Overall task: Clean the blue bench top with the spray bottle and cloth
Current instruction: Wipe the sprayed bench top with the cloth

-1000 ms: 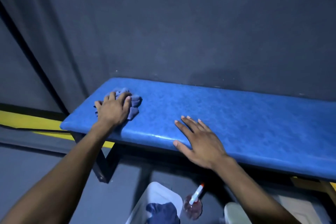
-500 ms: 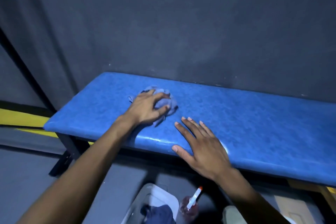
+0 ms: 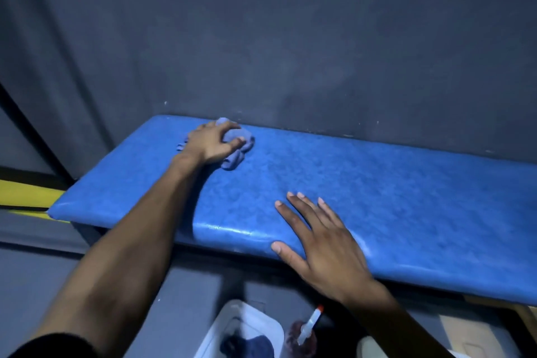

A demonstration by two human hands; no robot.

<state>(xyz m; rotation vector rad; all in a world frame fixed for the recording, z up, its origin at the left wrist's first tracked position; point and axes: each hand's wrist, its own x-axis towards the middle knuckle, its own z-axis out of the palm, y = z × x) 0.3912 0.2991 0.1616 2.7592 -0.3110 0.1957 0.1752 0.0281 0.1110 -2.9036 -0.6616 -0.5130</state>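
Gripping the bunched cloth (image 3: 236,148) on the blue bench top (image 3: 377,192), left hand (image 3: 210,144); right hand (image 3: 322,250) flat, fingers spread.

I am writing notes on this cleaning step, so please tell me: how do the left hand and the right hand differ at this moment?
The left hand grips the cloth with curled fingers; the right hand holds nothing, fingers spread flat. The left hand is near the bench top's back edge by the wall; the right hand is at its front edge. Both rest on the bench top.
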